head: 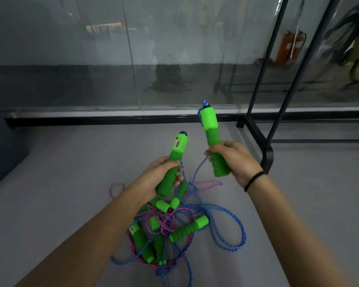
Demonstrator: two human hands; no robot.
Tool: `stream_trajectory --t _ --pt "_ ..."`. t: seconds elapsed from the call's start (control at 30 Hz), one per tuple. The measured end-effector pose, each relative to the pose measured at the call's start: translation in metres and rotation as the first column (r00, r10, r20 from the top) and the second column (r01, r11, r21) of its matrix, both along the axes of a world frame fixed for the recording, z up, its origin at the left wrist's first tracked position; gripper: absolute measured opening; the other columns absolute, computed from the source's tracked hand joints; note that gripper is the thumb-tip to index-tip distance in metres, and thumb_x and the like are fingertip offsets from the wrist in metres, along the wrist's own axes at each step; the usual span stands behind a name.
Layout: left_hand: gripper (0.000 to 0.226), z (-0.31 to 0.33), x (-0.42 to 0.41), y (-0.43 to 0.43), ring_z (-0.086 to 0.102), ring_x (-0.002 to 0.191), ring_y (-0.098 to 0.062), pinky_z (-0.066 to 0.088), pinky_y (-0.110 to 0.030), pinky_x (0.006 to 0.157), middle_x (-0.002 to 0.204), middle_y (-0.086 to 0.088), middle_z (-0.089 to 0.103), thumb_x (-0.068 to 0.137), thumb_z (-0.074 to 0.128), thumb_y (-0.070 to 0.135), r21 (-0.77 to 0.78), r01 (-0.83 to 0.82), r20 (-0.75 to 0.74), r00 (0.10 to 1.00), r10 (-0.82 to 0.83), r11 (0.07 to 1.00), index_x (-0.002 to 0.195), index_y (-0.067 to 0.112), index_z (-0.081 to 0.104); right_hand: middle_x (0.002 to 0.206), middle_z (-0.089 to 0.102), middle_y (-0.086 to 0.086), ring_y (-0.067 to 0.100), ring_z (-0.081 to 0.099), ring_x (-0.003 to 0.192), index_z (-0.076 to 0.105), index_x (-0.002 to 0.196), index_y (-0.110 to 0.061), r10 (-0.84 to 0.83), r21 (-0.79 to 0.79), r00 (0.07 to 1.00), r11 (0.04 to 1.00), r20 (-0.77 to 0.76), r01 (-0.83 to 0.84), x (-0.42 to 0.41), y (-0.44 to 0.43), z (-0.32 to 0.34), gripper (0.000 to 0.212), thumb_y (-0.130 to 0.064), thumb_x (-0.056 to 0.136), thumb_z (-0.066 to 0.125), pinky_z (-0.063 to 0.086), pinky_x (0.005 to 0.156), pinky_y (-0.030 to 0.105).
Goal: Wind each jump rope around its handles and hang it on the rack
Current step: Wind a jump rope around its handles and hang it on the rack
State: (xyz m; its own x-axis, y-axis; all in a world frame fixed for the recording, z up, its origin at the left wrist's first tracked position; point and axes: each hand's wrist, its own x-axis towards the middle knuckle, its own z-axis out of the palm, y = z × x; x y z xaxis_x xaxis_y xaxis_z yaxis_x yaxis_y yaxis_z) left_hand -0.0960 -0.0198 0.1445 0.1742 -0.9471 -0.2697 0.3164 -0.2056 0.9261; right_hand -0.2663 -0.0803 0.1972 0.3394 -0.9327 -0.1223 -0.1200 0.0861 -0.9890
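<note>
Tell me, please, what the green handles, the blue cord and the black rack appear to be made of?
Green handles: apparently matte foam grips, ribbed and slightly squashy, with smoother, probably plastic heads. Blue cord: braided textile, judging by its flecked woven pattern. Black rack: probably painted metal tubing, thin and rigid with a satin sheen.

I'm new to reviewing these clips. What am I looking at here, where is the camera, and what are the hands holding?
There is no machine here. A person wears one wide-angle camera on the head, looking forward and down, so you see their own two bare arms.

The left hand has its grip closed around a green handle with a small counter window. The right hand grips a plain green handle, held nearly upright. Blue cord hangs from both down to the floor.

On the grey floor below lies a tangled pile of more green handles with blue and pink cords; how many ropes, I cannot tell. A black metal rack stands at the right, in front of a glass wall. Nothing is wound yet.
</note>
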Motion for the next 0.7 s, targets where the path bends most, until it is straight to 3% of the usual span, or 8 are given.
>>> stream_trajectory --t 0.07,0.17,0.23,0.3,0.37,0.5,0.6,0.7 --pt "0.006 0.013 0.000 0.001 0.067 0.061 -0.019 0.052 -0.029 0.059 0.087 -0.010 0.067 0.093 0.051 0.019 -0.031 0.006 -0.040 0.999 -0.008 0.999 0.087 0.016 0.050 0.081 0.061 0.010 0.018 0.056 0.069 0.058 0.083 -0.009 0.046 0.064 0.999 0.997 0.011 -0.047 0.005 0.007 0.001 0.004 -0.006 0.083 0.061 0.052 0.065 0.031" --pt "0.016 0.026 -0.003 0.003 0.067 0.092 -0.029 0.051 -0.044 0.084 0.116 -0.012 0.066 0.095 0.045 0.031 -0.083 0.074 -0.054 0.995 -0.079 0.994 0.103 0.021 0.054 0.083 0.063 0.007 0.016 0.063 0.068 0.056 0.096 -0.004 0.135 0.130 0.985 0.980 0.111 -0.149 0.017 0.024 -0.003 0.012 -0.004 0.085 0.060 0.058 0.056 0.027" --pt "0.029 0.032 -0.006 0.004 0.067 0.091 -0.024 0.056 -0.040 0.076 0.118 -0.014 0.064 0.096 0.041 0.032 -0.111 0.082 -0.035 0.996 -0.086 0.990 0.118 0.018 0.054 0.085 0.065 0.008 0.018 0.067 0.070 0.053 0.110 -0.004 0.126 0.123 0.985 0.982 0.118 -0.140 0.029 0.029 -0.012 0.030 -0.009 0.083 0.065 0.060 0.059 0.032" --pt "0.033 0.039 -0.006 0.006 0.069 0.081 -0.019 0.058 -0.034 0.066 0.111 -0.013 0.066 0.096 0.042 0.032 -0.117 0.071 -0.003 0.997 -0.072 0.991 0.122 0.015 0.054 0.085 0.064 0.013 0.028 0.068 0.079 0.054 0.113 -0.006 0.047 0.018 0.999 0.999 0.014 -0.047 0.041 0.029 -0.019 0.043 -0.018 0.077 0.073 0.059 0.073 0.046" --pt "0.030 0.045 -0.002 0.007 0.069 0.075 -0.018 0.059 -0.030 0.061 0.104 -0.011 0.067 0.093 0.050 0.030 -0.106 0.075 0.065 0.996 -0.069 0.991 0.119 0.018 0.056 0.084 0.063 0.014 0.027 0.065 0.080 0.056 0.113 -0.007 -0.009 -0.103 0.996 0.995 -0.085 0.000 0.050 0.029 -0.018 0.047 -0.023 0.073 0.075 0.056 0.078 0.044" --pt "0.035 0.069 0.011 0.005 0.067 0.090 -0.025 0.055 -0.037 0.077 0.110 -0.012 0.068 0.086 0.062 0.022 -0.057 0.088 0.201 0.977 -0.075 0.995 0.120 0.018 0.057 0.081 0.060 0.004 0.021 0.059 0.077 0.054 0.114 -0.007 -0.074 -0.233 0.992 0.971 -0.102 0.048 0.061 0.034 0.002 0.043 -0.021 0.077 0.072 0.053 0.075 0.037" --pt "0.037 0.112 0.015 0.004 0.066 0.089 -0.023 0.055 -0.035 0.076 0.110 -0.013 0.067 0.087 0.057 0.032 -0.029 0.069 0.199 0.978 -0.062 0.997 0.120 0.014 0.057 0.077 0.051 -0.009 0.019 0.059 0.083 0.047 0.125 -0.006 -0.150 -0.262 0.982 0.958 -0.119 0.115 0.070 0.037 0.047 0.050 -0.022 0.081 0.068 0.050 0.079 0.033" --pt "0.044 0.175 0.020 0.002 0.066 0.091 -0.024 0.055 -0.036 0.082 0.109 -0.014 0.068 0.086 0.056 0.037 0.021 0.069 0.243 0.967 -0.072 0.997 0.120 0.008 0.057 0.085 0.061 -0.001 0.027 0.062 0.096 0.049 0.124 -0.004 -0.175 -0.375 0.964 0.923 -0.200 0.090 0.075 0.040 0.114 0.043 -0.020 0.086 0.062 0.047 0.080 0.034"
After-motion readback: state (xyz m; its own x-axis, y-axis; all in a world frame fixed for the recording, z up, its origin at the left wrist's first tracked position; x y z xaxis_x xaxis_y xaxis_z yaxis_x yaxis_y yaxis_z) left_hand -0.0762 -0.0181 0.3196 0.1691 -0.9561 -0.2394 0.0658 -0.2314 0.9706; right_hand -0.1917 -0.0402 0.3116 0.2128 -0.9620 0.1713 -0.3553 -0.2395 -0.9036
